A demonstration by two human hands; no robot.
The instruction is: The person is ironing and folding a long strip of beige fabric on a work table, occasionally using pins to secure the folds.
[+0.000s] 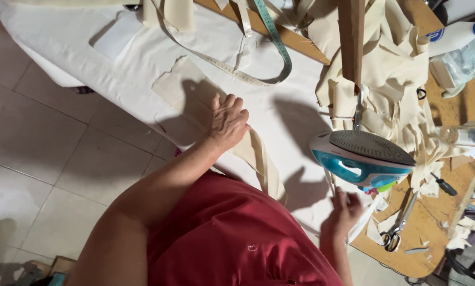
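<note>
One long cream fabric strip (258,159) lies across the white cloth (142,63) that covers the table, running from under the left hand (228,121) toward the person's red shirt (232,238). The left hand presses flat on it — fingers straight and close together, gripping nothing. The right hand (345,212) rests at the near edge of the cloth, fingers loosely spread; whether they pinch anything I cannot tell. Just above that hand stands one steam iron (362,156), blue and white, tipped up so its soleplate shows. One green measuring tape (274,42) loops over the cloth's far side. Beyond the iron sits one heap of cream offcuts (396,79) — and one pair of scissors (396,230) lies on the bare wooden board (433,222).
</note>
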